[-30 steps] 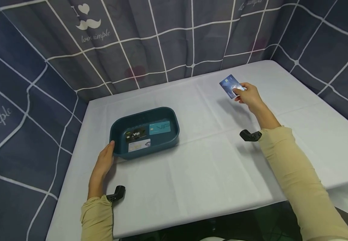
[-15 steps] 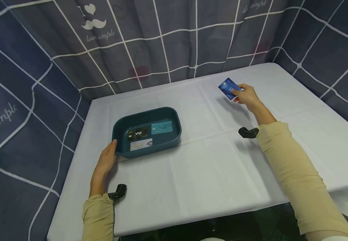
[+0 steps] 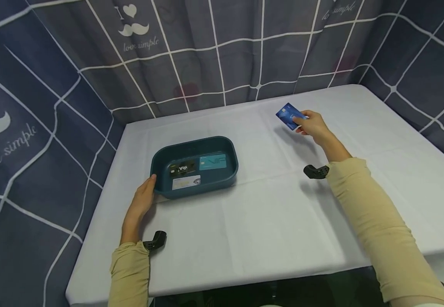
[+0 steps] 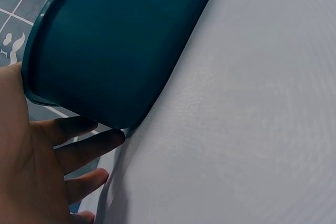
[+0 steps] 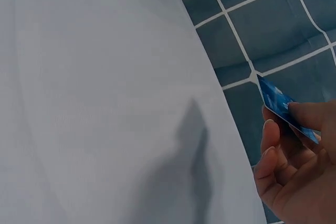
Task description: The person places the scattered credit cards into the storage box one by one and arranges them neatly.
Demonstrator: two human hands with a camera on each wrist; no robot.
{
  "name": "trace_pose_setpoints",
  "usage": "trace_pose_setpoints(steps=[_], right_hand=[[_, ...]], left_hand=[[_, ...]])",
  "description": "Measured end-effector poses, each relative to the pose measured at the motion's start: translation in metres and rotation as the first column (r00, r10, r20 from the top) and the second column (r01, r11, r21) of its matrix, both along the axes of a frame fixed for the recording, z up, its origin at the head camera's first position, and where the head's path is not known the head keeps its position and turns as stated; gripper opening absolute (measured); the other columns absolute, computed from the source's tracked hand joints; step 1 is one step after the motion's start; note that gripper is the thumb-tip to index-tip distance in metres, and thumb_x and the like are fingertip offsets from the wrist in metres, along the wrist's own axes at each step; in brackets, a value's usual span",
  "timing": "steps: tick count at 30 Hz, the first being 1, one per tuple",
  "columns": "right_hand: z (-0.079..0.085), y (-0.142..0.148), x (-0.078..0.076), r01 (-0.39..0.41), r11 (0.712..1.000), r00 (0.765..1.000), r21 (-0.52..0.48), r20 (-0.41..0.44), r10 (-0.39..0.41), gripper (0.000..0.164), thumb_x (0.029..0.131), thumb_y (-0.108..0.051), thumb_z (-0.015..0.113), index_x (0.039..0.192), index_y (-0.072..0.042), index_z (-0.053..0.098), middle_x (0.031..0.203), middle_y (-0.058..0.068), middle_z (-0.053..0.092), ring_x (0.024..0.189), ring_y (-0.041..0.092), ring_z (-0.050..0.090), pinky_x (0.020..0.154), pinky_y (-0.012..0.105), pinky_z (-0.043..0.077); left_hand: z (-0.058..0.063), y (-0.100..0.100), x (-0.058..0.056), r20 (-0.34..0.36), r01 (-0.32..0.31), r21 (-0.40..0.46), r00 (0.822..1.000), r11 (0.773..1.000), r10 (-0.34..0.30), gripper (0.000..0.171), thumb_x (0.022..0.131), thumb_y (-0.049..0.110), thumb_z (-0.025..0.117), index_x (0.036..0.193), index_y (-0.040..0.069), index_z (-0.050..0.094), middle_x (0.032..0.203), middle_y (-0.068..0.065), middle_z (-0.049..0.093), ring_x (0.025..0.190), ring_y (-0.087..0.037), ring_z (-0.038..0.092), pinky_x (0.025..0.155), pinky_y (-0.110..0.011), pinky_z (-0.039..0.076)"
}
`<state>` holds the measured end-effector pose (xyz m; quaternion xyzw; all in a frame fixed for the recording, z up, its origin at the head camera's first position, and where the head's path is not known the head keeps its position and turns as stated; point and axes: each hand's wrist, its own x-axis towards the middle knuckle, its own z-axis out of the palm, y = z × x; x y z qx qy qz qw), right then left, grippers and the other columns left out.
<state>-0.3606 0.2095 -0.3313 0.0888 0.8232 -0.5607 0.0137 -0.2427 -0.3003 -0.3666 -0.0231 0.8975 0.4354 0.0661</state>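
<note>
A dark teal plastic box [image 3: 196,192] stands on the white tablecloth, left of centre. My left hand [image 3: 141,200] holds its left end, the thumb at the rim; in the left wrist view, the fingers [image 4: 89,148] reach under the box's lower corner. Inside lie a black VIP card [image 3: 182,168], a teal VIP card [image 3: 212,162] and a white card [image 3: 186,182], side by side. At the right, my right hand [image 3: 314,126] pinches a blue bank card [image 3: 288,115] by its near end, above the cloth. In the right wrist view, the thumb presses on the card's face.
The white-covered table [image 3: 260,221] extends between and beyond both hands. A dark grey curtain [image 3: 241,59] with white grid lines hangs behind and along both sides. Each wrist carries a small black camera, as on the right wrist camera [image 3: 315,172].
The right hand has moved left with the blue card, and the glare on the card has gone. The left hand stays at the box. The whole head view has shifted slightly.
</note>
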Motion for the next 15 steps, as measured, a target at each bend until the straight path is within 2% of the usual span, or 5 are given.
trace_pose_setpoints(steps=[8,15], right_hand=[[0.006,-0.022,-0.005,-0.064,0.998,0.998,0.002,-0.008,0.064,0.051,0.100,-0.027,0.051,0.141,0.000,0.038,0.118,0.020,0.053,0.068,0.007,0.058,0.067,0.022,0.048],[0.015,-0.049,-0.003,-0.172,0.985,0.984,-0.003,-0.039,0.172,0.044,0.099,-0.023,0.053,0.134,0.002,0.043,0.104,0.012,0.056,0.068,0.007,0.058,0.064,0.021,0.046]], left_hand=[[-0.001,-0.001,-0.001,-0.018,0.013,-0.018,1.000,1.000,-0.014,0.082,0.099,0.059,0.018,0.149,-0.006,0.014,0.154,-0.023,0.014,0.142,-0.036,0.008,0.113,-0.051,0.008],[-0.004,-0.005,-0.002,-0.033,0.014,-0.038,0.999,0.999,-0.015,0.082,0.100,0.058,0.017,0.149,-0.007,0.015,0.154,-0.024,0.015,0.142,-0.037,0.009,0.113,-0.050,0.008]])
